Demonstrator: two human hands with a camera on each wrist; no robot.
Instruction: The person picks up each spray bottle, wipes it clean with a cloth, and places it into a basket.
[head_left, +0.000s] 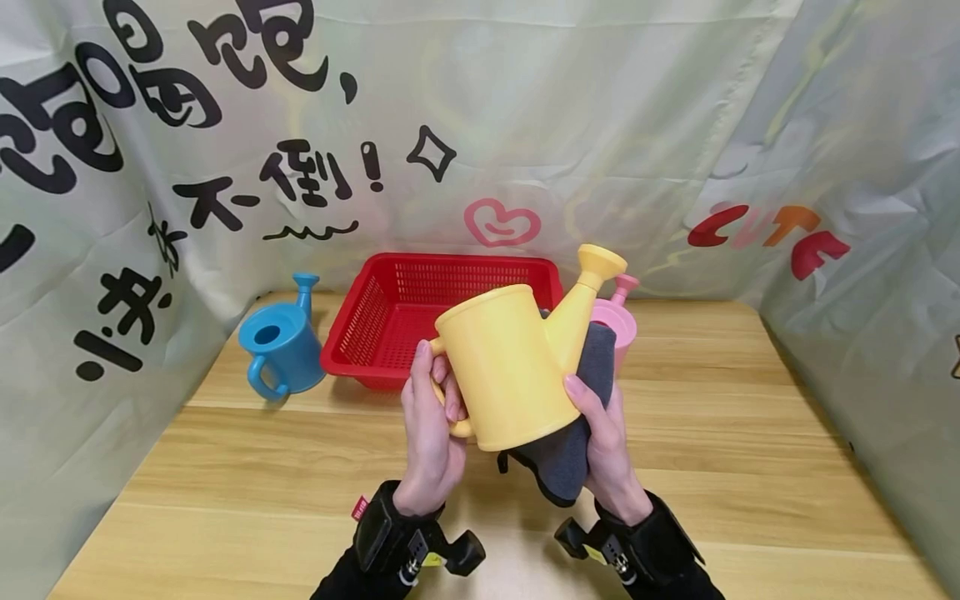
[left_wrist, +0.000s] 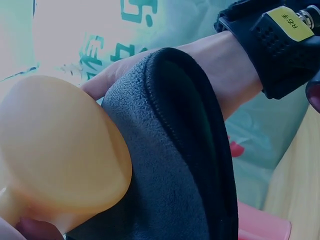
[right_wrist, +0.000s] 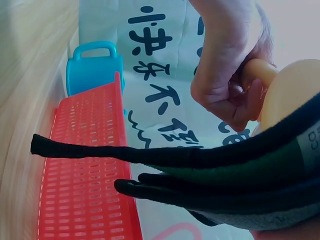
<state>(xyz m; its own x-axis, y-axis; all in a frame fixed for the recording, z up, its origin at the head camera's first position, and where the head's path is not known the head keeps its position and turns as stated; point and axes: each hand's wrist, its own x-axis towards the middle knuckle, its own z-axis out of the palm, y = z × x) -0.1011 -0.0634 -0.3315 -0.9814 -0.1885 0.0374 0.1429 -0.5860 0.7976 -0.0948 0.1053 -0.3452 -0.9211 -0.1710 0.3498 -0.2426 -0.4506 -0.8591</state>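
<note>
A yellow watering can [head_left: 506,367] is held up over the table, tilted, its spout toward the upper right. My left hand [head_left: 429,446] grips its handle, fingers curled through the loop, as the right wrist view also shows. With my right hand [head_left: 609,450] I hold a dark grey cloth [head_left: 558,468] with black edging against the can's underside and spout side. The right thumb lies at the can's lower edge, while the other fingers are hidden behind the cloth. In the left wrist view the fuzzy grey cloth [left_wrist: 160,150] covers much of that hand.
A red plastic basket [head_left: 367,333] stands at the back of the wooden table [head_left: 750,467]. To its left is a blue watering can [head_left: 296,350]. A pink watering can [head_left: 617,321] stands to its right, partly hidden behind the cloth. Printed fabric walls surround the table's back and sides.
</note>
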